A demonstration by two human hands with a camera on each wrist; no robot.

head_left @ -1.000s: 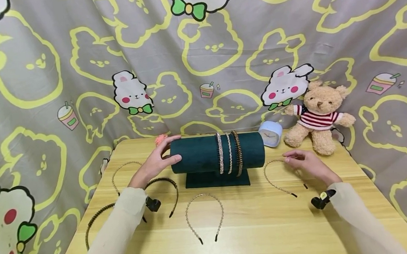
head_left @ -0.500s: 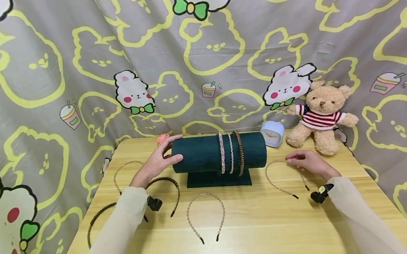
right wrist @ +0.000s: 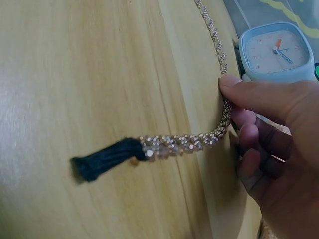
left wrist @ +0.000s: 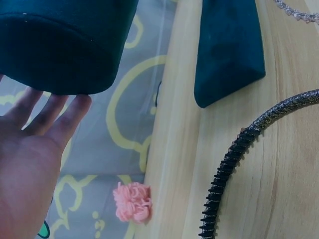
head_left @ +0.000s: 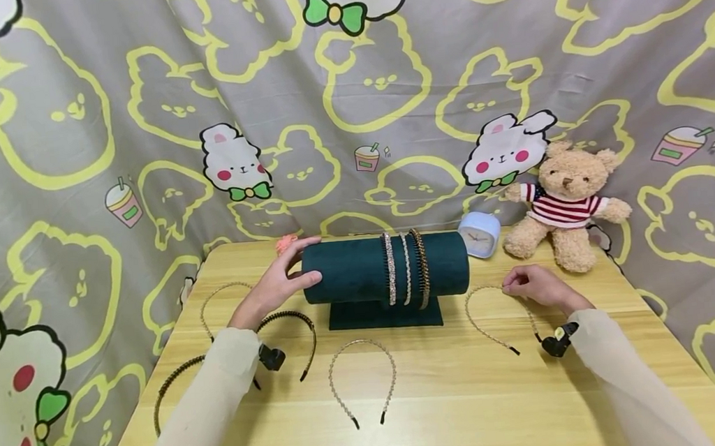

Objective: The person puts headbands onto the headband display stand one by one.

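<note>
I find the right hand (head_left: 542,287) pinching, thumb against fingers, the curved top of a slender rose-gold beaded headband with black-wrapped ends (right wrist: 174,146). The band is right of the dark green velvet roll stand (head_left: 349,273), over the pale wood-grain table (head_left: 447,398); whether its ends are clear of the surface I cannot tell. The left hand (head_left: 274,285) grips the stand's left end, thumb in front, index finger over the top.

Risks, in my judgement: the pinch bears on a narrow, beaded stretch, so the band could swivel or slip if lifted quickly. Its nearer black end stands just beside the black wrist camera (head_left: 555,344) and could catch there if I turn the wrist. Should the left grip slacken under a sideways push, the stand could slide, disturbing the silver glitter headband (head_left: 390,269), the pale twisted headband (head_left: 406,268) and the bronze toothed headband (head_left: 422,267) it carries.

Compared with half a second ago, both black ends sit slightly nearer the person, and the thumb and fingers have come in with the band. I note no change in the left hand or the stand.
</note>
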